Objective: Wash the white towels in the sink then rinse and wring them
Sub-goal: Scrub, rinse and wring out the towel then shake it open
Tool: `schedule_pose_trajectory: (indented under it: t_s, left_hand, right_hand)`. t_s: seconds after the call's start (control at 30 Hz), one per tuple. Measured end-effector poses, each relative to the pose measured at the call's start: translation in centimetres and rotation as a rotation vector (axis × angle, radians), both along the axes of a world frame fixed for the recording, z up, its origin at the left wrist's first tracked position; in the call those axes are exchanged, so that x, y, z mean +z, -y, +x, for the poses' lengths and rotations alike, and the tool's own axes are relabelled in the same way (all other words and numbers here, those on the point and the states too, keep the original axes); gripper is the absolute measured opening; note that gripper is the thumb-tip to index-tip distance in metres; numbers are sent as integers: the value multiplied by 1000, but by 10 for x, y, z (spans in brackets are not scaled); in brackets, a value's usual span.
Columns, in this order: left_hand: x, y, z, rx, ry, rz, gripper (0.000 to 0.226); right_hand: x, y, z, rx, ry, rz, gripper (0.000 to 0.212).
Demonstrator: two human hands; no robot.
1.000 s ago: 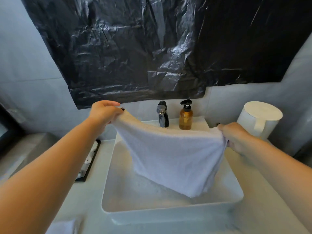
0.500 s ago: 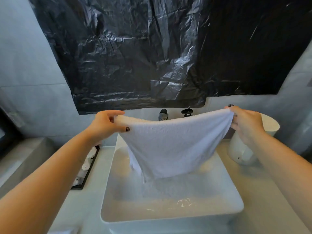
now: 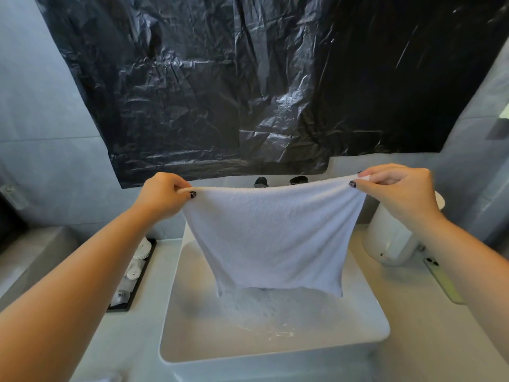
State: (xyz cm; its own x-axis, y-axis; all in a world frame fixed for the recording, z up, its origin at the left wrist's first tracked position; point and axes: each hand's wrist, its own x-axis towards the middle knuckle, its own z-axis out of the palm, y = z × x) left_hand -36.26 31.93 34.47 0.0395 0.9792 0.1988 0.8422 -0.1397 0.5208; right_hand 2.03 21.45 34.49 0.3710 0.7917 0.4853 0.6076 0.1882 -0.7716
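Note:
A white towel (image 3: 271, 235) hangs spread out above the white rectangular sink (image 3: 275, 351). My left hand (image 3: 162, 197) pinches its top left corner. My right hand (image 3: 399, 188) pinches its top right corner. The top edge is stretched between both hands, and the lower edge hangs just above the foamy water in the basin. The towel hides most of the tap (image 3: 260, 181) and the soap bottle (image 3: 298, 180); only their black tops show.
A white lidded bin (image 3: 391, 238) stands right of the sink, with a phone (image 3: 443, 279) lying on the counter beside it. A black tray (image 3: 132, 274) with small white items sits on the left. Black plastic sheeting (image 3: 248, 78) covers the wall behind.
Both hands have lifted the towel higher and spread it wider, so its lower edge has come up out of the basin. The view has tilted upward slightly.

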Motion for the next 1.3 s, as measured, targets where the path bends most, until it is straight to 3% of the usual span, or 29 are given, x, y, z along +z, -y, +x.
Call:
schedule_pose_trajectory:
  t_s: [0.2, 0.33, 0.47, 0.67, 0.83, 0.93, 1.07, 1.13, 1.3]
  left_hand:
    - [-6, 7, -8, 24, 41, -21, 25]
    - [-17, 5, -5, 21, 179, -77, 23]
    - [-24, 4, 0, 40, 359, -96, 15]
    - [-31, 2, 14, 17, 400, 36, 20]
    - [-35, 2, 20, 15, 448, 60, 19]
    - [-38, 2, 21, -5, 459, 34, 17]
    - [-38, 2, 22, 2, 438, 29, 16]
    - [-34, 0, 19, 21, 445, 35, 17]
    - [-20, 1, 8, 99, 504, 113, 20]
  right_hand:
    - [-16, 4, 9, -5, 250, -83, 11]
    - [-28, -6, 4, -81, 158, -125, 12]
    - [-39, -16, -1, -111, 17, -388, 18]
    - [-66, -13, -2, -77, -55, -675, 53]
    - [-81, -13, -5, -108, -24, -748, 60]
    - [-94, -8, -5, -4, 9, -698, 49]
    - [-100, -9, -8, 155, 414, -674, 27]
    - [-88, -16, -4, 104, 410, -608, 35]
    - [-35, -34, -1, -39, 285, -331, 27]
